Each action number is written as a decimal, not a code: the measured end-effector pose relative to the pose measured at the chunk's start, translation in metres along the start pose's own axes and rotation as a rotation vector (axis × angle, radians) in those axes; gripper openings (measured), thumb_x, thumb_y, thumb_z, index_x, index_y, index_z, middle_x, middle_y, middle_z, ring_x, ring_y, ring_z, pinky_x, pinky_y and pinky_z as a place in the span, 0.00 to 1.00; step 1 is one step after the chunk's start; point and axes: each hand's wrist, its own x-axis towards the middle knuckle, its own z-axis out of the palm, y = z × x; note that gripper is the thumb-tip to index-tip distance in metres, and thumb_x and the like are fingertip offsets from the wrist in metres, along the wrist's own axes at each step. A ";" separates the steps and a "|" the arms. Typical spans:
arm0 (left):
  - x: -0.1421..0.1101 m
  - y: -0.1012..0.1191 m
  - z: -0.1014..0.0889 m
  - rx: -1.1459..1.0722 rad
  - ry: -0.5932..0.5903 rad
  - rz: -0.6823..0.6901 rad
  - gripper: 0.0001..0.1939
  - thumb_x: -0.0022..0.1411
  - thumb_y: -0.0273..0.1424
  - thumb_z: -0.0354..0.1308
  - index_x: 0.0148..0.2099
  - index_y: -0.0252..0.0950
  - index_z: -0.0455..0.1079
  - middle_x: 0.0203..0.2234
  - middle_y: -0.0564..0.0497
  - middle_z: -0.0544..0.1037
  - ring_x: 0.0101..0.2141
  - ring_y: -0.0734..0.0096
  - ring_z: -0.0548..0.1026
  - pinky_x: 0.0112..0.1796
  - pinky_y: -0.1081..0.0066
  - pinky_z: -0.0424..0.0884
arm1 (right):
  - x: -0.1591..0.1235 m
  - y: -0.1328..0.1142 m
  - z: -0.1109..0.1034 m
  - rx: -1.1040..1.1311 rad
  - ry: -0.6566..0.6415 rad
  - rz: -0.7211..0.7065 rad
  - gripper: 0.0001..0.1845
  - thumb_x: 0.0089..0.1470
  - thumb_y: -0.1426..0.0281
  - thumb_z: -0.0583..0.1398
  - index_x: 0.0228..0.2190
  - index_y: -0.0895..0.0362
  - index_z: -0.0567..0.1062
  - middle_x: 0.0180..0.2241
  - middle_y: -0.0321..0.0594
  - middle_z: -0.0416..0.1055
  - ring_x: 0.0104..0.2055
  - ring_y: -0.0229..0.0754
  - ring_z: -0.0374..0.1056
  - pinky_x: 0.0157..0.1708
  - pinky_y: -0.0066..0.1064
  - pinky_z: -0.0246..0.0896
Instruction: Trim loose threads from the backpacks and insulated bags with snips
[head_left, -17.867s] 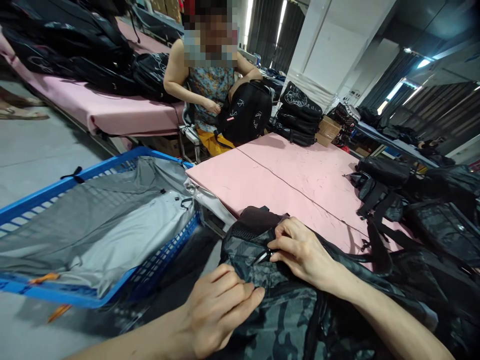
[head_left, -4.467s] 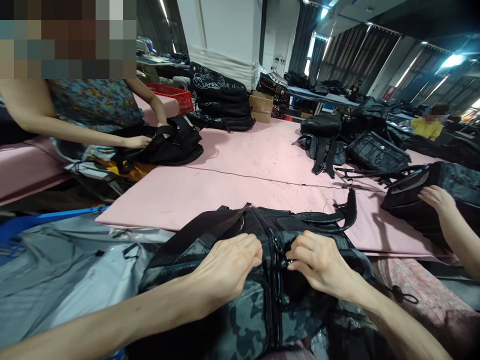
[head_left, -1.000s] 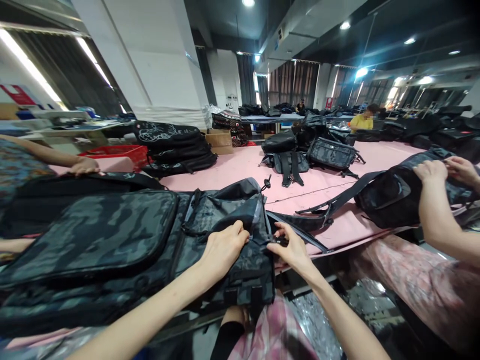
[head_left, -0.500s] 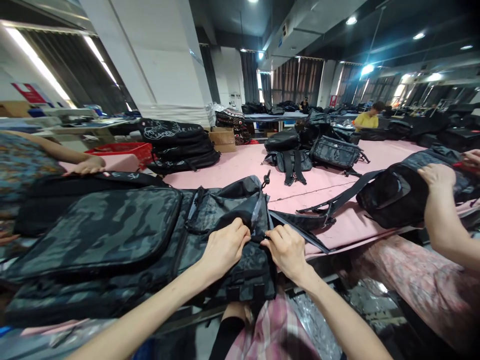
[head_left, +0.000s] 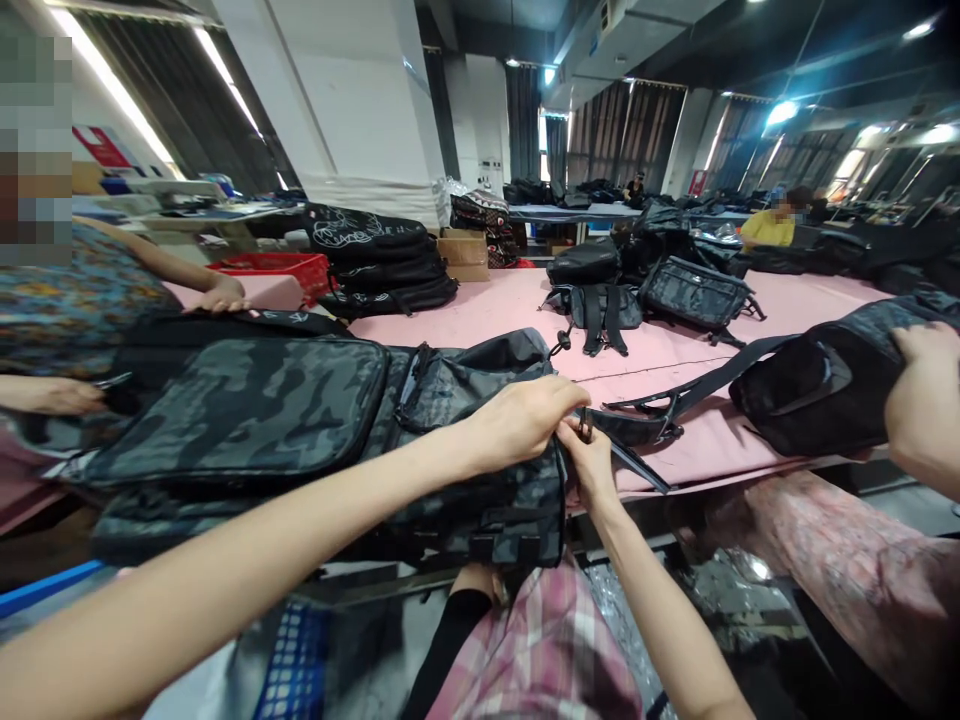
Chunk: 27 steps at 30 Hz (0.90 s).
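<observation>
A dark camouflage backpack lies across the near edge of the pink table. My left hand is closed on the backpack's right edge, gripping the fabric. My right hand sits just beside it, fingers pinched on a small dark zipper pull at that same edge. A black strap runs off to the right from where my hands meet.
A person's hand at the right holds another camouflage backpack. At the left a person in a patterned top handles a black bag. Stacked black bags, a red basket and more backpacks lie farther back.
My left hand has slid right along the backpack's edge to meet my right hand. The view has shifted slightly right and up.
</observation>
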 end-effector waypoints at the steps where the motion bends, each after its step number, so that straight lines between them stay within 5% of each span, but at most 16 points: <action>1: 0.007 -0.005 0.003 0.099 -0.100 0.060 0.10 0.62 0.25 0.46 0.44 0.30 0.66 0.37 0.44 0.75 0.38 0.68 0.72 0.39 0.72 0.65 | 0.001 0.002 0.003 0.030 0.009 -0.004 0.15 0.40 0.61 0.64 0.29 0.60 0.75 0.26 0.35 0.70 0.28 0.36 0.63 0.33 0.28 0.58; 4: 0.012 -0.026 0.001 0.413 -0.380 0.113 0.15 0.60 0.39 0.52 0.33 0.30 0.69 0.27 0.43 0.76 0.32 0.63 0.73 0.45 0.63 0.61 | 0.002 0.004 0.008 0.039 -0.006 0.009 0.14 0.39 0.61 0.64 0.23 0.60 0.73 0.20 0.32 0.66 0.24 0.34 0.59 0.29 0.28 0.55; 7: -0.012 -0.048 -0.015 0.539 -0.537 0.057 0.25 0.48 0.52 0.58 0.28 0.31 0.70 0.19 0.44 0.74 0.27 0.61 0.72 0.44 0.59 0.58 | 0.003 0.001 0.011 0.043 -0.002 -0.008 0.14 0.40 0.62 0.63 0.17 0.60 0.68 0.17 0.30 0.60 0.22 0.33 0.54 0.26 0.27 0.52; 11: -0.057 -0.051 -0.030 0.473 -0.601 -0.080 0.20 0.44 0.48 0.63 0.28 0.36 0.70 0.19 0.48 0.73 0.29 0.62 0.70 0.41 0.60 0.57 | 0.001 -0.005 0.013 0.032 -0.029 -0.058 0.15 0.39 0.63 0.63 0.16 0.59 0.66 0.17 0.30 0.58 0.22 0.32 0.52 0.25 0.26 0.50; 16: -0.094 -0.012 -0.011 0.378 -0.365 -0.143 0.02 0.55 0.28 0.56 0.31 0.38 0.69 0.33 0.50 0.75 0.38 0.65 0.69 0.48 0.58 0.54 | -0.005 -0.003 0.011 0.000 -0.052 -0.033 0.16 0.39 0.61 0.63 0.16 0.58 0.65 0.17 0.30 0.55 0.22 0.32 0.50 0.25 0.26 0.48; 21: -0.119 0.015 0.007 0.412 -0.067 -0.062 0.15 0.63 0.20 0.41 0.33 0.36 0.67 0.31 0.50 0.74 0.32 0.72 0.69 0.48 0.63 0.58 | -0.008 -0.002 0.006 -0.123 -0.117 -0.040 0.17 0.41 0.60 0.61 0.15 0.58 0.63 0.17 0.30 0.52 0.22 0.32 0.47 0.23 0.25 0.46; 27: -0.119 0.014 0.003 0.343 -0.062 -0.060 0.12 0.64 0.24 0.43 0.40 0.36 0.68 0.26 0.51 0.74 0.30 0.71 0.70 0.44 0.64 0.60 | -0.010 -0.009 -0.001 -0.328 -0.171 -0.118 0.17 0.45 0.60 0.57 0.16 0.58 0.64 0.17 0.30 0.51 0.22 0.32 0.47 0.22 0.25 0.43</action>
